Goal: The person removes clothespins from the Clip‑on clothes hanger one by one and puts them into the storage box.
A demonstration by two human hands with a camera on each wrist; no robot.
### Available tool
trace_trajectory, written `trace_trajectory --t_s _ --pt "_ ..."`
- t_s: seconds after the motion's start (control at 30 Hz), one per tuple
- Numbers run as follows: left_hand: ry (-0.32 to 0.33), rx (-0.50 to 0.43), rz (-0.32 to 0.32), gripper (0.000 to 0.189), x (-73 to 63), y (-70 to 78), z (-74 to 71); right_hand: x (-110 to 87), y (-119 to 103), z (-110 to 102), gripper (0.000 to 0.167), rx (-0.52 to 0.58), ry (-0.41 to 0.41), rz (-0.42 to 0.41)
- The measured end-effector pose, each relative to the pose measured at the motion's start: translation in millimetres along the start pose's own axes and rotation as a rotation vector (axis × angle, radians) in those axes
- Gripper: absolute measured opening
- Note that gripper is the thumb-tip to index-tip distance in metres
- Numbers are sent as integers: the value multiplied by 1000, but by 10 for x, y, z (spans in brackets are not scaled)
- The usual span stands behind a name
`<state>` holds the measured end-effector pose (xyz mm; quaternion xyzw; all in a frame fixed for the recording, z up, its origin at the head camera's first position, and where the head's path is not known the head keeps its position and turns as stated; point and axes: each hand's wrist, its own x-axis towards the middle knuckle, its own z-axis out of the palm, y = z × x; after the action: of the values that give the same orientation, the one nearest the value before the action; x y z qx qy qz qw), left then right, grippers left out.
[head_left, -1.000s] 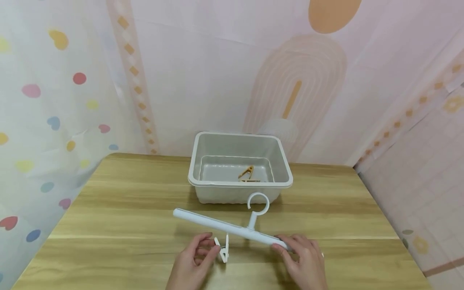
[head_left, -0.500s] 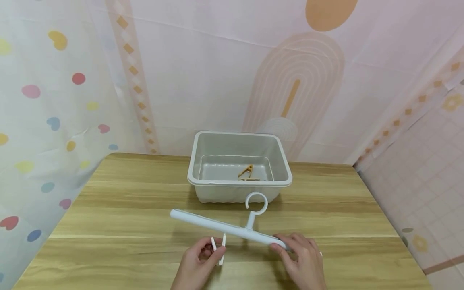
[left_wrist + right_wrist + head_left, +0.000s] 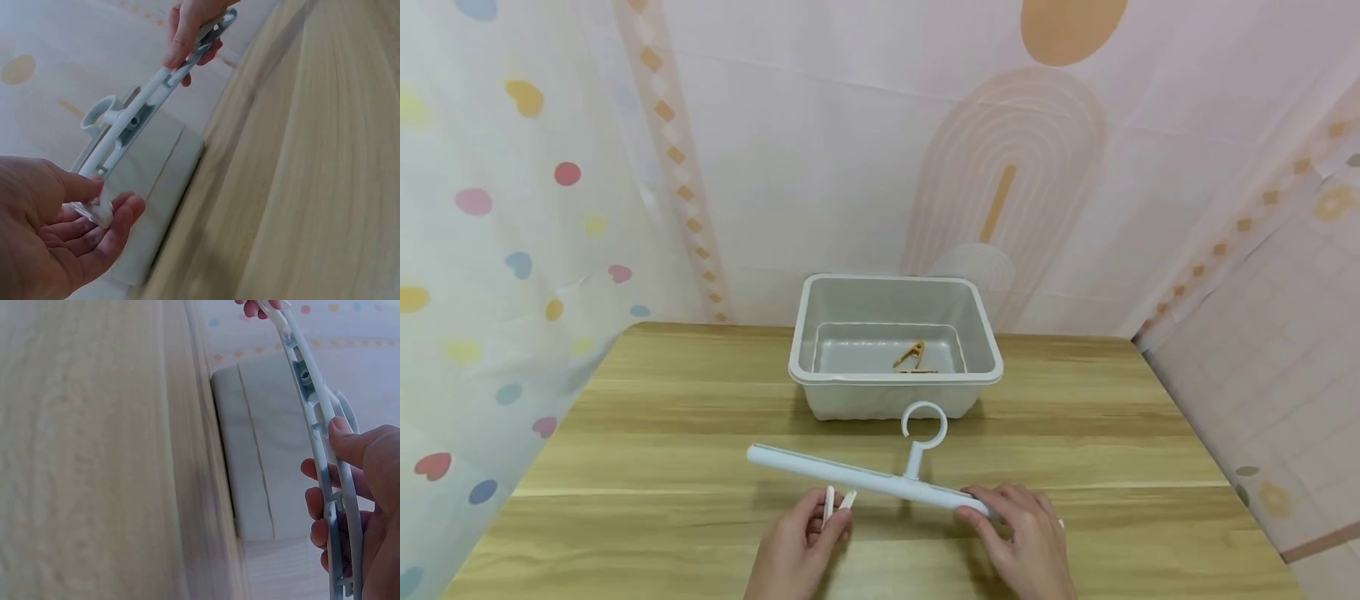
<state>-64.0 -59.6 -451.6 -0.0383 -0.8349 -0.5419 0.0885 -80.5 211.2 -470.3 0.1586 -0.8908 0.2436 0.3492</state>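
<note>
A white plastic clip point(image 3: 829, 502), two prongs up, is pinched between the thumb and fingers of my left hand point(image 3: 793, 546). In the left wrist view the clip point(image 3: 99, 214) lies across the fingertips, partly hidden by the thumb. A pale blue-white clothes hanger point(image 3: 850, 477) is held above the table, its hook point(image 3: 924, 425) up and its bar sloping down to the right. My right hand point(image 3: 1028, 537) grips the bar's right end, and the right wrist view shows fingers behind the hanger point(image 3: 324, 400) with the thumb on it.
Beyond the hanger stands a grey plastic bin point(image 3: 895, 379) with golden-brown clips point(image 3: 912, 355) inside. The wooden table point(image 3: 647, 467) meets a patterned curtain point(image 3: 820, 167) at the back and sides.
My left hand has taken firmer hold of the white clip and turned it, drawing it slightly left. The hanger has shifted a little left and levelled slightly, still in my right hand.
</note>
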Motion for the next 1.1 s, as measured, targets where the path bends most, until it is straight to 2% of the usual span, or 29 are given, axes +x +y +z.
trace_trajectory --t_s 0.2,0.3,0.43,0.57,0.7,0.87,0.97,1.1 --pt "181 369 292 17 8 -42 -22 17 -19 8 27 -1 -6 -3" --pt "233 479 368 22 20 -19 -25 31 -23 3 26 1 -2 -12" --pt "247 510 403 25 17 12 -8 17 -16 -15 26 -14 15 -29" --pt "278 505 444 27 21 -22 40 -8 -17 -34 25 -37 11 -13" --pt "353 508 522 23 36 -62 101 -14 -29 -35 25 -53 -1 13" --pt "485 539 627 56 59 -82 190 -3 -45 -27 25 -59 -4 40" --pt "525 543 646 59 61 -81 226 0 -57 -20 23 -54 -2 40" --pt "533 483 627 57 55 -88 250 -4 -65 -1 23 -48 -8 30"
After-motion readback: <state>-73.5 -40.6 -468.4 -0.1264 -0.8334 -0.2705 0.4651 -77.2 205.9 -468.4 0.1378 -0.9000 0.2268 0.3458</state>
